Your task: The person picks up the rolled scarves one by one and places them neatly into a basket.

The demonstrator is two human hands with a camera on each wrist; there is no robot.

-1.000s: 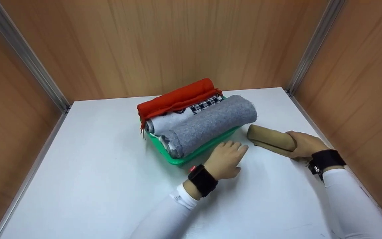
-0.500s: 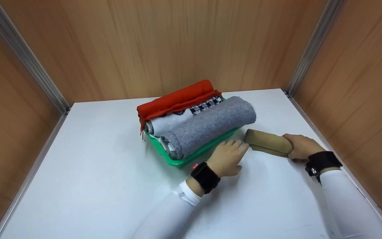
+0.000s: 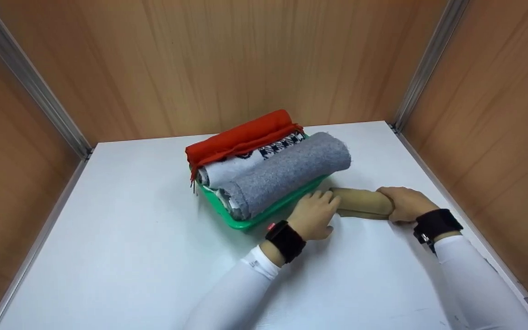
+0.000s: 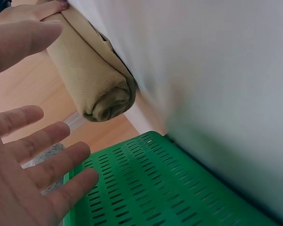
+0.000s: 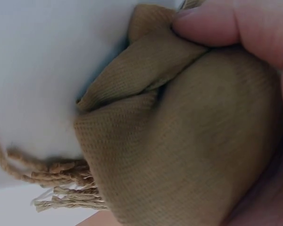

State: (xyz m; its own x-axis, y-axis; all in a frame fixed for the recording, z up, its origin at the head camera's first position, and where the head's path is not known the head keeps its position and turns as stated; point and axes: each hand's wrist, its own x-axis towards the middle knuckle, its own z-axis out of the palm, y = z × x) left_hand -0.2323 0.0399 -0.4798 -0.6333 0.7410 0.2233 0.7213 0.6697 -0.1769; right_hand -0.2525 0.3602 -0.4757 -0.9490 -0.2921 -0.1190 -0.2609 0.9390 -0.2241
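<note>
A rolled tan scarf point(image 3: 362, 201) lies at the right of the table, its near end beside the green basket. My right hand point(image 3: 406, 204) grips its right end, thumb and fingers wrapped round the roll. Seen from the right wrist, the cloth point(image 5: 179, 132) bunches under the thumb and a twisted fringe point(image 5: 66, 181) hangs out. My left hand point(image 3: 312, 215) is at the roll's left end, in front of the basket. The left wrist view has that hand point(image 4: 28, 169) with straight, spread fingers, and a gap between it and the coiled scarf end point(image 4: 108, 101).
The green slotted basket point(image 3: 241, 223) holds a red fringed roll point(image 3: 243, 133), a black-and-white patterned roll point(image 3: 236, 167) and a grey roll point(image 3: 289, 174) side by side. Wooden panels point(image 3: 273, 59) enclose the white table point(image 3: 131, 238) at the back and sides.
My right hand has brought the tan scarf leftward and slightly nearer, turning it more level, so its left end now meets my left hand in the head view. The left hand has barely moved.
</note>
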